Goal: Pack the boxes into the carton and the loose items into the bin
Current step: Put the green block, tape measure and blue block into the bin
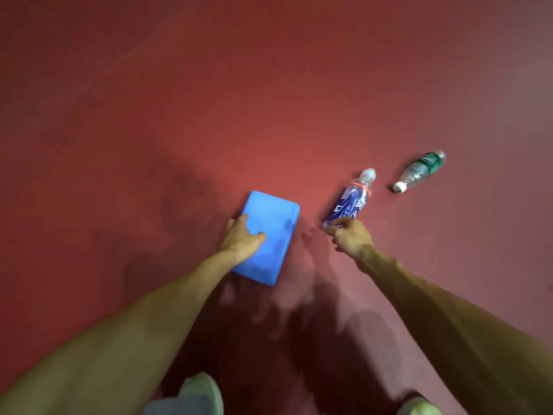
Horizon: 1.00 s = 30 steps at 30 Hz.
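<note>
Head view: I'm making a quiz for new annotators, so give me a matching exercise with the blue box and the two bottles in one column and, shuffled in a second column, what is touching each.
Things
1. blue box
2. blue-labelled bottle
3. green-labelled bottle

States
A. lies on the red floor with no hand on it
B. the left hand holds it at its left edge
C. the right hand pinches its base

Pairs: 1-B, 2-C, 3-A
</note>
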Motion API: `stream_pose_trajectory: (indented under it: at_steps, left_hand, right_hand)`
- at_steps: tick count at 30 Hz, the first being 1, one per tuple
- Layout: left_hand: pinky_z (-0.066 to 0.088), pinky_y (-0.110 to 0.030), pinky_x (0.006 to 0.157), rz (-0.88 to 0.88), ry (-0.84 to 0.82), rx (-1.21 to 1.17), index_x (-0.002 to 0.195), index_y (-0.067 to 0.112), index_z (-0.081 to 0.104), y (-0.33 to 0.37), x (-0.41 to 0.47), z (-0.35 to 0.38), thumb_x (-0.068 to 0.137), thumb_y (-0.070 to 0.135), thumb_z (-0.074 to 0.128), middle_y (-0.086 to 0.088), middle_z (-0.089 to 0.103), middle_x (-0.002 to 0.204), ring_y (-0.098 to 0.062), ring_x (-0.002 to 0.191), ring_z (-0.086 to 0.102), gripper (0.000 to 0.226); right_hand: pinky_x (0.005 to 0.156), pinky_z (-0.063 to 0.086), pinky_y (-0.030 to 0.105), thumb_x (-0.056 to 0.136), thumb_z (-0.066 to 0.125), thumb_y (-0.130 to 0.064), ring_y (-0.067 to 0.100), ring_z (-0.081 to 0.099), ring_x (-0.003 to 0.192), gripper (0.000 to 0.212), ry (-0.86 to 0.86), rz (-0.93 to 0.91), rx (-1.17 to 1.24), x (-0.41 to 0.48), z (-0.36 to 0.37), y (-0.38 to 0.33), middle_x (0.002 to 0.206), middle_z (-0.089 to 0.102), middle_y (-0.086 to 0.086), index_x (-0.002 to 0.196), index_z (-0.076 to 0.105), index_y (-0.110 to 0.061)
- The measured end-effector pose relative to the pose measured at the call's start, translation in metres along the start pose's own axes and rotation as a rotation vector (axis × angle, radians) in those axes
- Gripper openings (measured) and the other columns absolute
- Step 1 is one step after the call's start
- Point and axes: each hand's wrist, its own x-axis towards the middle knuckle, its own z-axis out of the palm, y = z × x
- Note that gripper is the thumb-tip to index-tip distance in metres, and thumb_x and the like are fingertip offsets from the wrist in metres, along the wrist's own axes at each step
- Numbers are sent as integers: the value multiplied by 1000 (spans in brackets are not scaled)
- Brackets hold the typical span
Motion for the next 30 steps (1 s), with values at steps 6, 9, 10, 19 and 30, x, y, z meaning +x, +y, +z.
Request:
stream_pose_trajectory:
  at_steps: [6,9,10,19,30]
  left_hand:
    - [29,-31,110,95,45,-71,151,19,22,-52,97,31,77,19,76,-19,30,150,-30,138,34,91]
    - [29,-34,112,-36,15,-127,151,10,19,-76,119,52,74,34,79,-16,30,153,-28,139,34,100]
    - [35,-34,109,-67,5,-164,146,8,32,-82,123,57,72,39,79,-14,41,148,-26,134,42,93]
    - [52,-38,94,-93,-39,-253,114,16,64,-55,101,87,8,82,73,-4,63,122,-24,110,62,125]
    - [56,-39,86,-52,44,-445,113,14,57,-8,73,77,16,59,82,-2,67,106,-23,94,67,110]
  right_hand:
    - [102,37,45,81,72,-38,39,39,126,78,503,-73,-136,97,25,19,135,40,22,136,35,1]
    - [103,37,50,75,77,-46,39,36,128,91,592,-51,-194,124,30,34,136,37,21,138,30,0]
    - [104,37,49,73,77,-47,38,36,130,94,577,-2,-179,130,32,38,137,36,21,138,29,-1]
    - [75,54,33,64,79,-31,27,67,93,66,210,154,-11,107,36,83,108,67,14,117,54,-1]
    - [44,43,28,61,75,-17,21,54,39,71,66,125,281,59,4,57,67,67,12,120,36,-8]
